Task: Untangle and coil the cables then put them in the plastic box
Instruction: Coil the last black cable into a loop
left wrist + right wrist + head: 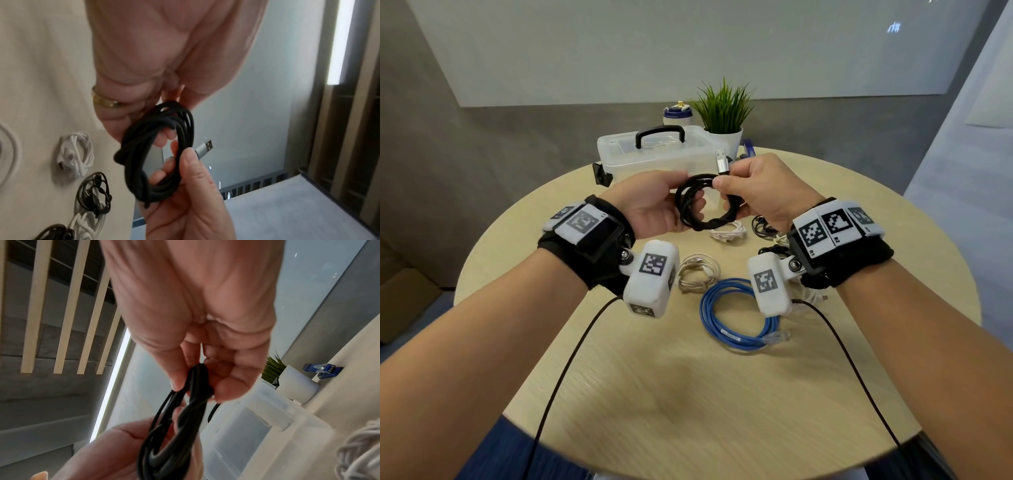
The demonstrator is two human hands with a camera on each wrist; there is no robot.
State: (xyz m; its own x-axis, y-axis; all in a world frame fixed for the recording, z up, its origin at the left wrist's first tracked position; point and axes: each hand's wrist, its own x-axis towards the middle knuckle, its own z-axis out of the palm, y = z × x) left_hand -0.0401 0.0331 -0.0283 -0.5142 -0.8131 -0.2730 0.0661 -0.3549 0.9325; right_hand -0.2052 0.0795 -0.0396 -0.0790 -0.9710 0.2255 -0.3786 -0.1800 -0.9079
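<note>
Both hands hold up one black cable [700,202], wound into a ring. The left hand [654,205] has its fingers curled round one side of the ring, and some fingers poke through the hole. The right hand [756,188] pinches the other side of the ring. Its thumb and first finger also pinch the end of the cable, just below the silver plug [722,161], which sticks up.

The ring hangs in the air above the round wooden table [688,394], just in front of the clear plastic box [640,157]. The box has a black handle [660,134] on top.

On the table, nearer to the person than the box, lie more wound cables. A small white cable [727,233] lies right under the black ring. A thin black bundle [763,228] lies beside it, partly hidden by the right hand. A cream cable [698,272] and a big blue cable [729,318] lie nearer still.

Behind the box stand a green plant in a white pot [724,135] and a small white and blue jar [678,114].
</note>
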